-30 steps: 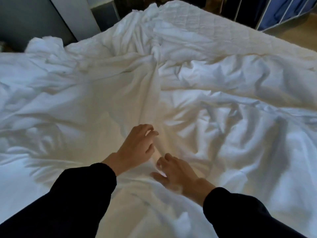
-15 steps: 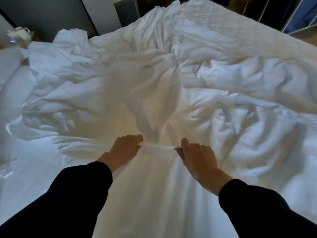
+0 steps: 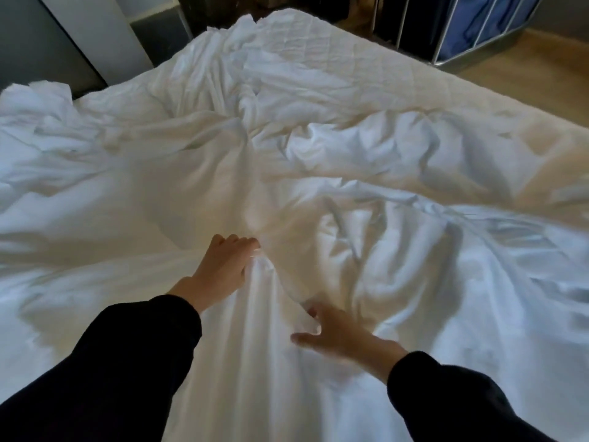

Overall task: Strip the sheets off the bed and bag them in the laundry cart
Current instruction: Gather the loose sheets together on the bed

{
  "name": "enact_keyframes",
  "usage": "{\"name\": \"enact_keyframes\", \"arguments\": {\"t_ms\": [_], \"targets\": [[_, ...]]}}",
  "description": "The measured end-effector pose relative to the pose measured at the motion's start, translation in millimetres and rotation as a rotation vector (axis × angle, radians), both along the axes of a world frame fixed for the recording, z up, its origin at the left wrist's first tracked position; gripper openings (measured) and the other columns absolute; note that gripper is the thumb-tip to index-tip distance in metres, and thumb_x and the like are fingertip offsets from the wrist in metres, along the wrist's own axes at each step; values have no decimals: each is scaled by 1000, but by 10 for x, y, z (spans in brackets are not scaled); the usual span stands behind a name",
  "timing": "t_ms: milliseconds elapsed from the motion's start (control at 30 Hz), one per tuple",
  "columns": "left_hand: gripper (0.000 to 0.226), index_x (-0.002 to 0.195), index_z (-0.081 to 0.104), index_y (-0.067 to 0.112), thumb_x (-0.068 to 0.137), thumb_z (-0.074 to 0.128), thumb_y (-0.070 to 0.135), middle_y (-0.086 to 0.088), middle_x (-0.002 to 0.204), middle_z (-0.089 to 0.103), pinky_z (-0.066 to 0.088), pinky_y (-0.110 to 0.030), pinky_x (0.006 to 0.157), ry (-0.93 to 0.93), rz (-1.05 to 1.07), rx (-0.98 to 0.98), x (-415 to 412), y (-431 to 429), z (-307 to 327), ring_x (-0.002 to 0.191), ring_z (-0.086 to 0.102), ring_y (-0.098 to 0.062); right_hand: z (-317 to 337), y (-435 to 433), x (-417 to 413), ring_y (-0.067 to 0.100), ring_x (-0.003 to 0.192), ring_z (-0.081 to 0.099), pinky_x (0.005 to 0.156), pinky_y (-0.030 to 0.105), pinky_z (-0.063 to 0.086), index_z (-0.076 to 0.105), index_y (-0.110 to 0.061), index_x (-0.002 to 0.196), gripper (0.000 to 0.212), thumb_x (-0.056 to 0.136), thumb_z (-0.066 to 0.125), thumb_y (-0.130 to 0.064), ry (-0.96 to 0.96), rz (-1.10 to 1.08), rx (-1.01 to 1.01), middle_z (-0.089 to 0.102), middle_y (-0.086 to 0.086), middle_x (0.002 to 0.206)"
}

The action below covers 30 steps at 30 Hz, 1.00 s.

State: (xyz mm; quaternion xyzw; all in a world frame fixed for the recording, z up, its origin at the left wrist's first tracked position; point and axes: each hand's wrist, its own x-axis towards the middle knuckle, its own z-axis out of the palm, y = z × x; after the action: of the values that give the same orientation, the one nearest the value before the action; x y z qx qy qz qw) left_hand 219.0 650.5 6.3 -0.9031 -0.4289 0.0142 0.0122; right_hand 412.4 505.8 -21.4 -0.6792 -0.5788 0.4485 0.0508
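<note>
Your left hand (image 3: 223,266) grips a raised ridge of the white sheet (image 3: 261,362), fingers curled over the fold, and the cloth runs from that grip back toward you between your two wrists. Your right hand (image 3: 338,338) lies nearer your body, just right of the ridge. It is blurred, with the thumb out and a finger hooked at a small flap, so I cannot tell whether it pinches the cloth or only touches it. If it has no real hold, your next pull loads the left hand alone and the sheet will likely come off skewed, or slip from your fingers. Ahead of the left hand the sheet is heaped in heavy creases. Beyond that heap the quilted mattress pad (image 3: 318,59) lies bare, and its near edge touches the bunched cloth. A hard tug may drag the pad along, so watch that it stays flat. Whether any corner of the sheet is caught under the mattress is hidden from you, and a snag there would stop the pull short or strain the fabric. The laundry cart (image 3: 478,27) stands well apart, far ahead and to the right of your right hand, across the bed. A loosely gathered bundle could trail on the floor on the way there and catch your feet, so gather it tight first.
</note>
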Motion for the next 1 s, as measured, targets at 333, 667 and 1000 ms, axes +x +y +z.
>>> {"name": "enact_keyframes", "arguments": {"t_ms": [333,667,1000], "targets": [[27,113,63,18,93,48,8,-7,97,68,23,-36,81,-42,458,191,185,-319,559,102,53,-30,196,-267,181,36,106,58,82,36,46,54,-8,112,26,98,45,-28,-93,-140,164,62,18,112],[27,119,56,2,94,48,6,-22,112,60,42,-43,86,-328,582,84,1040,103,820,108,53,-39,639,116,1257,35,91,62,64,31,39,52,-9,103,33,101,38,-39,-280,-262,402,63,13,94],[16,95,63,15,84,53,11,0,80,58,32,-37,79,-127,162,-92,1603,587,435,95,55,-27,356,281,1727,35,97,61,74,33,45,57,-19,91,18,94,48,-34,-271,-254,304,59,13,113]]}}
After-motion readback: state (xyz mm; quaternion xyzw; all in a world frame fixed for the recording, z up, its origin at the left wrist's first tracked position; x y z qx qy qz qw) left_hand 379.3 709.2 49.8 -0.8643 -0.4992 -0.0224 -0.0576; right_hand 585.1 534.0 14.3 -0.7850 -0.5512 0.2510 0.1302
